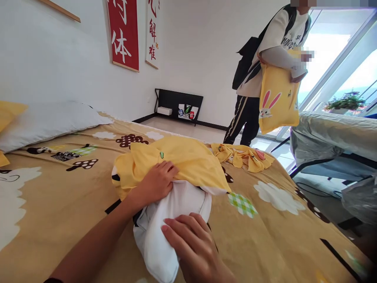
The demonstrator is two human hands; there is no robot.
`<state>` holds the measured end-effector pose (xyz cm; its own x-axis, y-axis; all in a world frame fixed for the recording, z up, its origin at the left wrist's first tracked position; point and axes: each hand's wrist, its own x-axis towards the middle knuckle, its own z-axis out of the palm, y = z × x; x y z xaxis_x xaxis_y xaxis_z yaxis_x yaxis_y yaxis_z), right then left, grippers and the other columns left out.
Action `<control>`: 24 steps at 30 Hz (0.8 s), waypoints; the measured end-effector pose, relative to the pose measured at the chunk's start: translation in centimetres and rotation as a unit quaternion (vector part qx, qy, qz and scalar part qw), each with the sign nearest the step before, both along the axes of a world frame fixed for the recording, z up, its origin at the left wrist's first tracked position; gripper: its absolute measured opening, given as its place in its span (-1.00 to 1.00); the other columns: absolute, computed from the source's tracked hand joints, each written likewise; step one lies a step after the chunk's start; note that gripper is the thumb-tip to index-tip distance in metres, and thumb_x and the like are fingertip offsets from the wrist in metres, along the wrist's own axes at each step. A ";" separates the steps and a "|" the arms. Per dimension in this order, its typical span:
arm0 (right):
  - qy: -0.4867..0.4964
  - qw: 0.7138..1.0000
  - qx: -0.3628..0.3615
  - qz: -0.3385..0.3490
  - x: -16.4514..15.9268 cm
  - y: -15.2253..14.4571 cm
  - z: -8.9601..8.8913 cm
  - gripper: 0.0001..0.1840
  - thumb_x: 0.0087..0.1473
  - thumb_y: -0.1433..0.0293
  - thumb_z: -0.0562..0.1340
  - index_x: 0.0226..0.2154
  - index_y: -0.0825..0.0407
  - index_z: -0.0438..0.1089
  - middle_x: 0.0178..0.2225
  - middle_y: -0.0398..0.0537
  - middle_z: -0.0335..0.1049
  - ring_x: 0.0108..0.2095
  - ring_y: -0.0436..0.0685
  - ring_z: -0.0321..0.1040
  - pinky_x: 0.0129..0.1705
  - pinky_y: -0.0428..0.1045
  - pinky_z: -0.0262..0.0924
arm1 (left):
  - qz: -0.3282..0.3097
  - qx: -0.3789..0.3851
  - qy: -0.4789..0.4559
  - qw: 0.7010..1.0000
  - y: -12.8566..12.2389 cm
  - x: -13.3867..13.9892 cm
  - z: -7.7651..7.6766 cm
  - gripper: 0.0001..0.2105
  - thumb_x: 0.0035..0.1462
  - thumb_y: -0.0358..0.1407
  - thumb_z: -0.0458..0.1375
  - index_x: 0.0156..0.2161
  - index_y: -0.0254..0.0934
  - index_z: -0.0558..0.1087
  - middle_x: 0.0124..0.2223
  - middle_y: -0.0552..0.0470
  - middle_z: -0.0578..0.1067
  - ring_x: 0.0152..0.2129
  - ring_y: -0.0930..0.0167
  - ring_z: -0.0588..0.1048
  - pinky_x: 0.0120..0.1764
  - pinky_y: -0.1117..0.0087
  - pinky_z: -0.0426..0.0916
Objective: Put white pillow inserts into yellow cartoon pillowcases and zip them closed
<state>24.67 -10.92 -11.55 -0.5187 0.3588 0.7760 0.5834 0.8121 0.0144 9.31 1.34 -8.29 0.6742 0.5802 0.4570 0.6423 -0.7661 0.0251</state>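
Observation:
A white pillow [165, 236] lies on the bed, its far part inside a yellow pillowcase [188, 161] and its near end sticking out towards me. My left hand [157, 181] is closed on the pillowcase's edge at the opening, fingers bent over the cloth. Lower down, my right hand [194, 243] grips the bare near end of the pillow; its thumb is mostly hidden. The pillowcase is rumpled and carries a small green print.
Patterned tan bedding [250, 236] spreads under everything. A crumpled yellow cloth [244, 157] lies at the far edge, a white pillow [59, 122] at the left. Beyond the bed a person [273, 51] holds a yellow rabbit pillow [278, 98]. A plastic-covered bed [332, 129] stands right.

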 end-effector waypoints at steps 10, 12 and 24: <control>0.024 0.984 0.123 -0.124 -0.1 1.4 -3.5 -0.49 0.12 0.43 0.21 0.13 -0.15 0.23 0.31 -0.04 -0.06 0.25 0.37 0.00 0.14 0.24 -0.04 | 0.129 0.185 -0.222 0.948 3.0 -2.8 -0.3 -0.68 0.00 -0.53 0.02 -0.15 -0.24 0.47 -0.19 -0.04 0.49 -0.22 0.33 0.45 -0.26 0.40 0.37; -0.048 0.989 0.062 -0.124 -0.9 2.3 -2.0 -0.51 0.18 0.30 0.16 0.16 -0.11 0.20 0.30 0.05 -0.04 0.29 0.45 -0.11 0.14 0.28 -0.10 | 0.091 0.247 -0.288 0.921 3.2 -3.8 -0.1 -0.71 0.01 -0.51 0.03 -0.18 -0.25 0.48 -0.22 -0.03 0.50 -0.24 0.35 0.46 -0.24 0.42 0.37; -0.081 0.958 -0.197 -0.190 -11.1 9.8 1.6 -0.70 0.21 0.22 0.08 -0.13 0.03 0.39 -0.14 0.07 0.48 -0.06 0.27 0.33 0.00 0.19 0.02 | 0.093 -0.011 -0.555 0.826 4.1 -9.6 2.1 -0.87 -0.10 -0.44 0.08 -0.36 -0.27 0.39 -0.64 0.26 0.11 -0.70 0.56 0.12 -0.60 0.56 0.04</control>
<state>13.55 -1.10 -9.96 -0.3954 0.7940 0.4619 0.8538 0.5031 -0.1339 -0.33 5.46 -6.22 -0.2558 0.6428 0.7220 0.3202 -0.6484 0.6907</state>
